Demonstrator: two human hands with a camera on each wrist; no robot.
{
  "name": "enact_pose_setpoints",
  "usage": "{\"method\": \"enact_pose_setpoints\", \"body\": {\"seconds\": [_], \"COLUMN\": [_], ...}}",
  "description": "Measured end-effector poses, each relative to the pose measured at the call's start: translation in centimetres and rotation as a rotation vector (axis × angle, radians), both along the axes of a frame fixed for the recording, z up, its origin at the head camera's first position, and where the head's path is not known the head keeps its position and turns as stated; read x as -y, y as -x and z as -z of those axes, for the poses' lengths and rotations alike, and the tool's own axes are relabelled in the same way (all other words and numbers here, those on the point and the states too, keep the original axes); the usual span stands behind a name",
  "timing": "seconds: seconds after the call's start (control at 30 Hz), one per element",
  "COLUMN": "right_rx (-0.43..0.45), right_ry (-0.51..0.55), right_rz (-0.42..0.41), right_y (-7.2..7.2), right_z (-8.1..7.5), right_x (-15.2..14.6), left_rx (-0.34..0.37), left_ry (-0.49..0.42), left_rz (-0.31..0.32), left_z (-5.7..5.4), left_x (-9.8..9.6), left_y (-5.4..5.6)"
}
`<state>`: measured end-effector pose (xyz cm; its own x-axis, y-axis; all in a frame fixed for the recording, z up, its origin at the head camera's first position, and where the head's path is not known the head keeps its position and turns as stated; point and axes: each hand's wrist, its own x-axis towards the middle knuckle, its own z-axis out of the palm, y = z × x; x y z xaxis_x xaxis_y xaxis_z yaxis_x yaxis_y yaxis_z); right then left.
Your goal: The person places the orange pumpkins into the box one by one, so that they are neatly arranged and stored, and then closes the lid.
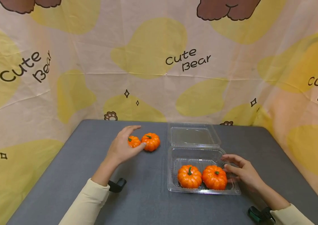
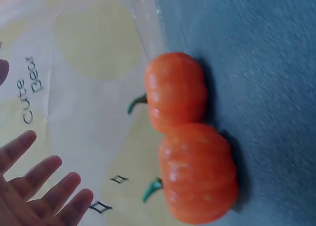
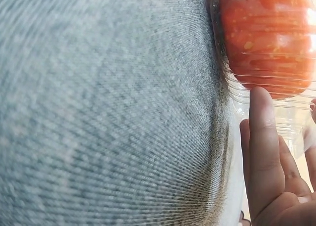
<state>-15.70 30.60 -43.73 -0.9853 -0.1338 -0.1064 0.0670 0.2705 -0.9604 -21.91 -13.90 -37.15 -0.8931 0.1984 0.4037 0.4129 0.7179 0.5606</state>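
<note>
My left hand (image 1: 123,145) has its fingers spread beside two small orange pumpkins with green stems. In the left wrist view its fingers (image 2: 52,179) are apart from both the smaller pumpkin (image 2: 176,91) and the larger pumpkin (image 2: 198,174), which touch each other. In the head view this hand partly covers the smaller one. A clear plastic container (image 1: 173,168) holds two more pumpkins, one on the left (image 1: 190,177) and one on the right (image 1: 214,178). My right hand (image 1: 244,172) rests against the container's right side, fairly straight fingers (image 3: 264,137) touching its ribbed wall.
The container's hinged lid (image 1: 194,136) lies folded back towards the rear of the grey table (image 1: 145,181). Behind the table hangs a printed cloth (image 1: 153,47) with bear lettering. A dark strap (image 1: 116,185) sits at the left wrist, another (image 1: 261,215) at the right.
</note>
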Motion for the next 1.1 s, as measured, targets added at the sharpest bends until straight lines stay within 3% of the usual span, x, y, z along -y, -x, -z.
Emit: {"method": "enact_pose_setpoints", "body": {"seconds": [0.47, 1.1], "right_rx": [0.017, 0.022], "right_ry": [0.016, -0.023], "right_rz": [-0.002, 0.022], "right_y": [-0.1, 0.0], "right_z": [-0.1, -0.1], "right_x": [-0.1, 0.0], "left_rx": [0.058, 0.248], "left_ry": [-0.101, -0.076], "left_rz": [-0.091, -0.180], "left_z": [2.6, 5.9], "left_x": [2.9, 4.4], "left_y": [1.4, 2.9]}}
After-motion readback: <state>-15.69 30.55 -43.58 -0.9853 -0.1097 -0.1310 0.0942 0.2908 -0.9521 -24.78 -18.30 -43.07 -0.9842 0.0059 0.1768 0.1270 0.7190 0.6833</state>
